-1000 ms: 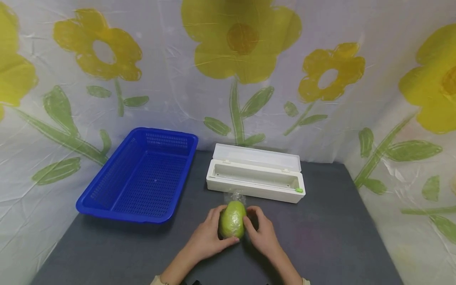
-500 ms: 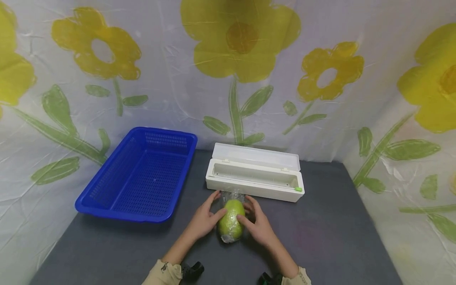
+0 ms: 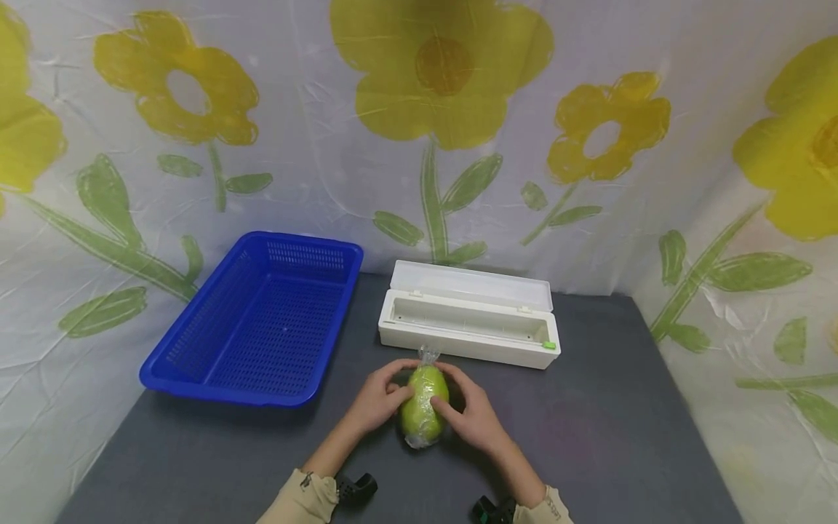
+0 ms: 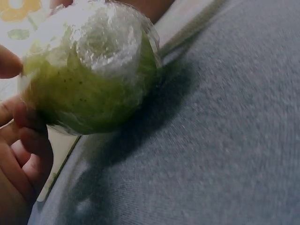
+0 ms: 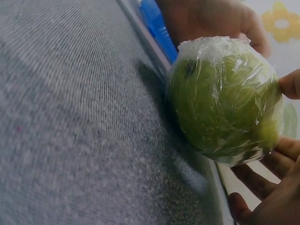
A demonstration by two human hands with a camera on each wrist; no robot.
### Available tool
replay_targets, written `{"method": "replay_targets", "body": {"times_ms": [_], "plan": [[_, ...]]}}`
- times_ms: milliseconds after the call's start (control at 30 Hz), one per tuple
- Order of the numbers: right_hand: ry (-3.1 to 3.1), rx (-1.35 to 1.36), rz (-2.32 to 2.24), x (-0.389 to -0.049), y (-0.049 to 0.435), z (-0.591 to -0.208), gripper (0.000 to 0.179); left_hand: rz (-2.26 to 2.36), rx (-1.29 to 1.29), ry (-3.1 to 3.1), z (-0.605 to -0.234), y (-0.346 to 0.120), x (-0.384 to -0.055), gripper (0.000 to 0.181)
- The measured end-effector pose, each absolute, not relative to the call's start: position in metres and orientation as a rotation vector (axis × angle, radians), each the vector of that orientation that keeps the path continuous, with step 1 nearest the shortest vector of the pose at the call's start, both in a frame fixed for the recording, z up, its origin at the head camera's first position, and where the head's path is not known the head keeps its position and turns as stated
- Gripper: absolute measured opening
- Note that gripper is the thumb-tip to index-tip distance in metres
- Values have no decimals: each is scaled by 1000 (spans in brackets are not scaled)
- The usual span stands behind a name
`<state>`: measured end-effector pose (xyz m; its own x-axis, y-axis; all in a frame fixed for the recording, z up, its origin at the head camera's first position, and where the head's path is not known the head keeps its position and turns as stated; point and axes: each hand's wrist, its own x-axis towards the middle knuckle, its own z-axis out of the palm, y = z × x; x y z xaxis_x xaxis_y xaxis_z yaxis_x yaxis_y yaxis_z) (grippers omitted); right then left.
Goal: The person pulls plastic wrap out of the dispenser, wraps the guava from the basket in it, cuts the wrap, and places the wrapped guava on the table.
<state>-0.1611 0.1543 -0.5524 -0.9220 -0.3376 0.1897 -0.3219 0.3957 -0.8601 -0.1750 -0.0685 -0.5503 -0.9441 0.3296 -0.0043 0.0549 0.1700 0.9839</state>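
A green fruit wrapped in clear cling film (image 3: 423,405) sits on the grey table (image 3: 602,437), just in front of the open white film dispenser box (image 3: 469,316). My left hand (image 3: 378,397) grips the fruit from its left side and my right hand (image 3: 473,412) grips it from the right, fingers curled round it. A twist of loose film sticks up at the fruit's far end. Up close, the left wrist view shows the wrapped fruit (image 4: 91,75) with bunched film on top. The right wrist view shows the fruit (image 5: 225,98) between fingertips.
A blue perforated basket (image 3: 262,320) stands at the back left, with nothing in it. The dispenser box has a small green slider (image 3: 549,345) at its right end. A flowered plastic sheet (image 3: 425,131) backs the table on all sides.
Both hands closed in tighter on the fruit, the fingers now wrapping over its far end. The loose film at the far end has gathered into a small twist.
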Motion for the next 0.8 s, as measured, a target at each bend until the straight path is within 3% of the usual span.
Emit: {"method": "replay_targets", "body": {"times_ms": [333,567,800], "plan": [[2666,-708,-1472,-161,152,-553,53,1619,545,2368,-557,-74,-173,47],[2688,-687,-1372,-156,146,-555,55,1506,680,2349,-569,-76,-173,89],[2792,-768,-1289,-150,140,-565,56,1513,647,2330,-571,-73,-168,94]]}}
